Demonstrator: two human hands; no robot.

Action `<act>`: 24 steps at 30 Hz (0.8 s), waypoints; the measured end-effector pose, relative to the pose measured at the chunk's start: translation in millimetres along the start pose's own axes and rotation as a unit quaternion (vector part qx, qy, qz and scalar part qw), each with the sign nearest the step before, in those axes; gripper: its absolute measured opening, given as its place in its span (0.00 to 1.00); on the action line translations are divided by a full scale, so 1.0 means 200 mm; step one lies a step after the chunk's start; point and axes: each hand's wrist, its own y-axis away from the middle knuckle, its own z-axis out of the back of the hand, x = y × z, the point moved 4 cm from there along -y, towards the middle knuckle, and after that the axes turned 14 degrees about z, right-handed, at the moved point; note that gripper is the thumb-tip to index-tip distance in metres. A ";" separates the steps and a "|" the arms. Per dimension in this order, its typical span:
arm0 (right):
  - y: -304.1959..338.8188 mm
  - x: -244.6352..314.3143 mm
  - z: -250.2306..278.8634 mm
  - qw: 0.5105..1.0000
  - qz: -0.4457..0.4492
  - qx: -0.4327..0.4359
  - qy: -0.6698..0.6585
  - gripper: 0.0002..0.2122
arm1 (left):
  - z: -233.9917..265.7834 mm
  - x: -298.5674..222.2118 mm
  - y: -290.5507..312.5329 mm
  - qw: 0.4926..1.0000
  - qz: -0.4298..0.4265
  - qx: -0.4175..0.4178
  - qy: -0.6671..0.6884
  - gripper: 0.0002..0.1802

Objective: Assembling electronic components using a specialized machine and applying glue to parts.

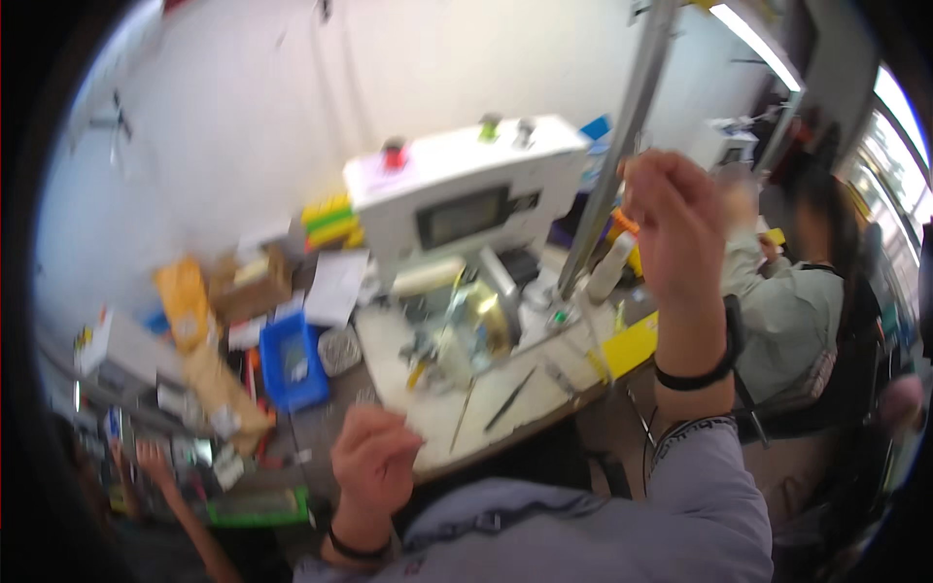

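Note:
My right hand (pixel 675 219) is raised high on the right, in front of a metal post, with its fingers curled and the thumb and fingertips pressed together. Low and nearer to me, my left hand (pixel 374 462) is closed in a pinch by the table's front left edge. Anything thin between the fingers of either hand is too small or blurred to make out. Between and beyond the hands stands a white sewing machine (pixel 384 219) with a dark screen. A slim black tool (pixel 510 398) lies on its pale tabletop (pixel 515 428).
A blue bin (pixel 265 364) and a round clear container (pixel 339 350) stand left of the machine, near a cardboard box (pixel 248 296) and a yellow envelope (pixel 185 301). The slanting metal post (pixel 637 107) rises at right. Co-workers sit right (pixel 792 311) and lower left (pixel 155 462).

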 end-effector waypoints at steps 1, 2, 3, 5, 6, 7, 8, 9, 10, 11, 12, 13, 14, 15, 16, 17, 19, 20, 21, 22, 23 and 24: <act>0.17 0.05 -0.08 0.995 -0.006 0.096 0.032 0.02 | 0.00 -0.06 -0.03 0.999 -0.044 -0.008 -0.021 0.09; 0.29 0.10 -0.16 0.980 -0.008 0.191 0.057 0.01 | 0.01 -0.14 -0.07 0.995 -0.089 -0.012 -0.043 0.11; 0.38 0.14 -0.22 0.963 -0.006 0.261 0.063 0.01 | 0.00 -0.19 -0.10 0.992 -0.110 -0.007 -0.068 0.12; 0.48 0.14 -0.31 0.934 -0.005 0.355 0.045 0.02 | -0.01 -0.23 -0.16 0.987 -0.121 -0.001 -0.103 0.13; 0.51 0.12 -0.32 0.926 -0.015 0.376 0.032 0.02 | -0.02 -0.24 -0.18 0.983 -0.140 0.002 -0.120 0.14; 0.54 0.11 -0.34 0.925 -0.024 0.380 0.013 0.03 | -0.04 -0.25 -0.18 0.977 -0.162 0.006 -0.136 0.15; 0.57 0.09 -0.33 0.925 -0.034 0.378 0.011 0.03 | -0.05 -0.24 -0.17 0.979 -0.154 0.013 -0.136 0.15; 0.58 0.08 -0.33 0.923 -0.034 0.384 0.004 0.03 | -0.05 -0.24 -0.17 0.977 -0.158 0.017 -0.141 0.15; 0.60 0.08 -0.33 0.920 -0.033 0.391 -0.003 0.03 | -0.06 -0.24 -0.17 0.976 -0.163 0.020 -0.146 0.15; 0.60 0.07 -0.33 0.913 -0.041 0.406 0.003 0.03 | -0.06 -0.24 -0.17 0.976 -0.161 0.023 -0.145 0.15; 0.62 0.06 -0.32 0.914 -0.045 0.404 0.003 0.03 | -0.07 -0.24 -0.16 0.976 -0.159 0.023 -0.148 0.15; 0.64 0.06 -0.32 0.917 -0.032 0.398 -0.003 0.05 | -0.08 -0.25 -0.16 0.975 -0.158 0.023 -0.152 0.15; 0.65 0.05 -0.31 0.919 -0.018 0.393 -0.009 0.06 | -0.08 -0.25 -0.16 0.976 -0.157 0.025 -0.150 0.15; 0.66 0.06 -0.31 0.919 -0.020 0.393 -0.012 0.06 | -0.08 -0.26 -0.16 0.975 -0.159 0.033 -0.150 0.15; 0.66 0.06 -0.31 0.919 -0.022 0.394 -0.015 0.06 | -0.08 -0.26 -0.15 0.975 -0.161 0.040 -0.151 0.15; 0.67 0.06 -0.31 0.918 -0.024 0.396 -0.016 0.06 | -0.09 -0.28 -0.15 0.975 -0.142 0.054 -0.162 0.14; 0.67 0.07 -0.32 0.918 -0.052 0.392 -0.011 0.03 | -0.09 -0.28 -0.15 0.975 -0.141 0.058 -0.164 0.14; 0.67 0.06 -0.32 0.917 -0.053 0.394 -0.011 0.03 | -0.09 -0.28 -0.15 0.975 -0.140 0.061 -0.164 0.14; 0.67 0.06 -0.32 0.917 -0.054 0.394 -0.011 0.03 | -0.09 -0.29 -0.16 0.975 -0.139 0.062 -0.164 0.14; 0.67 0.05 -0.32 0.918 -0.055 0.392 -0.011 0.03 | -0.09 -0.29 -0.16 0.973 -0.143 0.062 -0.170 0.14; 0.67 0.05 -0.32 0.919 -0.057 0.391 -0.011 0.03 | -0.10 -0.29 -0.16 0.971 -0.146 0.062 -0.176 0.14; 0.67 0.05 -0.32 0.919 -0.057 0.391 -0.011 0.03 | -0.10 -0.28 -0.16 0.971 -0.146 0.062 -0.176 0.14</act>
